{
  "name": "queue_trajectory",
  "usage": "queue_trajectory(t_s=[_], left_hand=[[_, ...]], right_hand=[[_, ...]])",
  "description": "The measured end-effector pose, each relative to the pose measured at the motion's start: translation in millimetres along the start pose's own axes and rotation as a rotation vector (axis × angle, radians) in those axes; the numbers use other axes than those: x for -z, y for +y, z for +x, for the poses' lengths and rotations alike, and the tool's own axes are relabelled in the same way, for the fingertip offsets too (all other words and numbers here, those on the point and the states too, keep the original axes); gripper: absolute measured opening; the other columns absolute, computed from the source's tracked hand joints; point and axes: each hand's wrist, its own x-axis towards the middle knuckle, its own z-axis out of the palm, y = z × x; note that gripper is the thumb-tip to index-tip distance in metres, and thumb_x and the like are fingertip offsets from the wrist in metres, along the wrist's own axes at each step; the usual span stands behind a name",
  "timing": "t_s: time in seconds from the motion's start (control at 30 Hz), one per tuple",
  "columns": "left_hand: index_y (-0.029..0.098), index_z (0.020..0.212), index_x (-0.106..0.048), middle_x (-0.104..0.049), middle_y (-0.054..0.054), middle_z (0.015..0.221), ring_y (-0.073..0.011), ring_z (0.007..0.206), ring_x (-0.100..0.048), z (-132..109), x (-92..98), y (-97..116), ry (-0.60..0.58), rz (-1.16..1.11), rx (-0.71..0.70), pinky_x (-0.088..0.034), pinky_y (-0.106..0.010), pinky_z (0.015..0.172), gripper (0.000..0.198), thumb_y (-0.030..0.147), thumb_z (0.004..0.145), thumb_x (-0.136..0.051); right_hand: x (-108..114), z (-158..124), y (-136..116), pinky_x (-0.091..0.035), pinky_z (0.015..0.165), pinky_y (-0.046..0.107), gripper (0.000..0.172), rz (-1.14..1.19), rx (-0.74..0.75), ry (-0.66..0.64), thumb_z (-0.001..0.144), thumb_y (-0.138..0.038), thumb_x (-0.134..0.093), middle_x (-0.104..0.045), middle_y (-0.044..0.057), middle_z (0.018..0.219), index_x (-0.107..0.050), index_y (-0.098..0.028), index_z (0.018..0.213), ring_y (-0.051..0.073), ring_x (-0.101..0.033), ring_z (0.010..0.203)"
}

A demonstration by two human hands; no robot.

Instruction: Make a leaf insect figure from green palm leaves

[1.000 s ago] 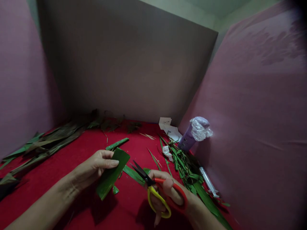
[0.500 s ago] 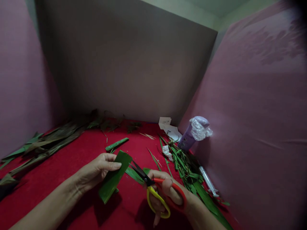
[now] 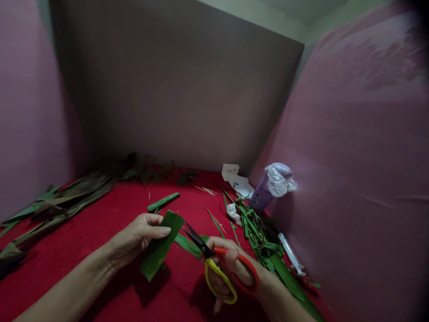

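Note:
Between thumb and fingers, my left hand (image 3: 145,232) pinches a strip of green leaf (image 3: 163,246), held tilted above the red cloth. Scissors (image 3: 208,254) with black blades and one red, one yellow handle loop are in my right hand (image 3: 228,264), fingers through the loops. The blades stand slightly apart, their tips close to the leaf strip's upper right edge. Behind the scissors, another green leaf piece (image 3: 187,245) lies on the cloth, partly covered by my right hand. A narrow folded leaf piece (image 3: 163,201) rests just beyond my left hand.
Leaf scraps (image 3: 254,228) are heaped at the right, beside a syringe (image 3: 291,254) and a crumpled white tissue (image 3: 233,213). A purple container (image 3: 263,194) topped with clear plastic leans there. Long dried leaves (image 3: 73,192) lie left; thin sticks (image 3: 205,190) and white papers (image 3: 239,184) sit farther back.
The leaf strip's lower end has shifted slightly up and right. The scissors have moved only a little, their tips still beside the leaf. Nothing else visibly differs.

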Motion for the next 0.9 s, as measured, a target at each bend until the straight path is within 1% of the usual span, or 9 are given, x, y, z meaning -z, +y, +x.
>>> queue_trajectory(t_s=[0.13,0.27,0.43,0.57,0.7,0.8,0.9], left_hand=[[0.012,0.070,-0.068,-0.068,-0.002,0.057,-0.0123,0.046,-0.061,-1.8,-2.7,2.3,-0.005,0.016,0.003,-0.048,-0.021,0.046,0.011,0.020,0.065,-0.073],[0.012,0.070,-0.067,-0.068,-0.004,0.059,-0.0141,0.048,-0.061,-4.5,-5.8,4.5,0.005,0.054,-0.007,-0.049,-0.024,0.048,0.013,0.022,0.063,-0.073],[0.013,0.065,-0.066,-0.064,-0.003,0.053,-0.0133,0.043,-0.056,-5.0,-5.3,3.2,-0.026,0.109,-0.008,-0.047,-0.026,0.045,0.014,0.024,0.062,-0.073],[0.013,0.062,-0.065,-0.062,-0.002,0.050,-0.0127,0.042,-0.055,-5.8,-4.5,3.4,-0.021,0.130,-0.019,-0.045,-0.025,0.043,0.014,0.024,0.060,-0.074],[0.014,0.059,-0.064,-0.060,0.000,0.048,-0.0115,0.040,-0.052,-5.6,-3.1,2.6,-0.014,0.165,-0.032,-0.042,-0.024,0.042,0.015,0.024,0.061,-0.074],[0.014,0.057,-0.062,-0.062,0.000,0.050,-0.0124,0.042,-0.054,-4.6,-2.0,1.1,-0.034,0.182,-0.039,-0.040,-0.023,0.043,0.016,0.023,0.061,-0.074],[0.014,0.057,-0.062,-0.063,-0.001,0.051,-0.0132,0.044,-0.055,-4.4,-2.4,0.4,-0.067,0.195,-0.023,-0.039,-0.023,0.044,0.015,0.023,0.061,-0.074]], right_hand=[[-0.4,0.4,-1.0,-0.038,0.037,0.016,0.062,-0.001,-0.005,-0.003,0.068,-0.071,-0.048,-0.045,-0.006,0.054,-0.048,-0.015,0.093,0.005,-0.040,0.039],[-0.9,-0.9,-0.9,-0.038,0.037,0.017,0.063,0.005,-0.035,0.003,0.067,-0.073,-0.047,-0.045,-0.006,0.054,-0.048,-0.015,0.093,0.005,-0.040,0.039],[-2.4,-4.3,-1.7,-0.038,0.040,0.018,0.066,0.017,-0.095,0.022,0.066,-0.075,-0.045,-0.045,-0.005,0.057,-0.048,-0.016,0.095,0.006,-0.042,0.043],[-3.2,-3.5,-3.8,-0.039,0.040,0.019,0.068,0.037,-0.137,-0.010,0.064,-0.077,-0.045,-0.047,-0.004,0.058,-0.048,-0.016,0.094,0.007,-0.044,0.044],[-4.2,-1.5,-3.7,-0.041,0.042,0.020,0.070,0.033,-0.134,-0.022,0.062,-0.078,-0.045,-0.047,-0.003,0.057,-0.048,-0.015,0.091,0.007,-0.045,0.045],[-4.8,-1.9,-2.9,-0.042,0.042,0.021,0.070,0.021,-0.116,0.000,0.063,-0.078,-0.042,-0.046,-0.004,0.057,-0.047,-0.014,0.091,0.007,-0.046,0.044],[-5.1,-2.9,-3.4,-0.040,0.041,0.020,0.069,0.007,-0.112,-0.015,0.064,-0.078,-0.041,-0.046,-0.004,0.058,-0.046,-0.015,0.093,0.007,-0.046,0.044]])
